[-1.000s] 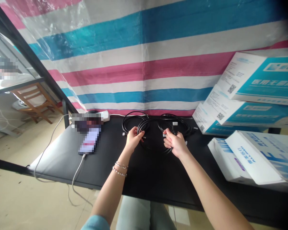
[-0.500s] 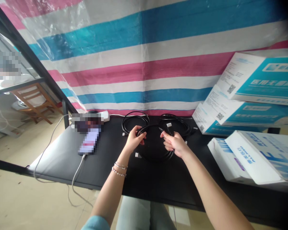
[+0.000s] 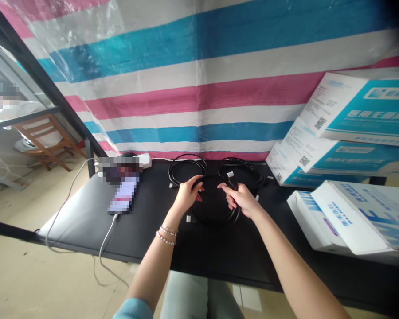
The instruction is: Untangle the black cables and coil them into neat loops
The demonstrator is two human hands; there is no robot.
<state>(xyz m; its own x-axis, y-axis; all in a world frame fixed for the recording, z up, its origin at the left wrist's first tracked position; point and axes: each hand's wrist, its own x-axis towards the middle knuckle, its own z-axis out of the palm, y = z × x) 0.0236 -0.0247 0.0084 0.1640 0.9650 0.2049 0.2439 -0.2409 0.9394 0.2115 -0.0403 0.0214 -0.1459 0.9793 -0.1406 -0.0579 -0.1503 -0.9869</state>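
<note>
A coiled black cable (image 3: pixel 213 217) lies on the black table (image 3: pixel 219 248) between my hands. My left hand (image 3: pixel 187 195) rests on the coil's left side with fingers curled over the cable. My right hand (image 3: pixel 241 199) grips the coil's right side, with a white-tipped plug (image 3: pixel 230 174) sticking up just above it. A small white connector (image 3: pixel 188 218) lies by the coil's lower left. Two more black cable coils sit behind, one at the left (image 3: pixel 187 168) and one at the right (image 3: pixel 242 170).
A phone (image 3: pixel 124 197) on a white charging lead lies at the table's left, with a white power strip (image 3: pixel 142 160) behind it. Stacked blue-and-white boxes (image 3: pixel 346 133) fill the right side. A striped tarp hangs behind. A wooden chair (image 3: pixel 43 141) stands far left.
The coil between my hands has come down toward me and now lies flatter on the table. Both hands have loosened and shifted slightly along its sides.
</note>
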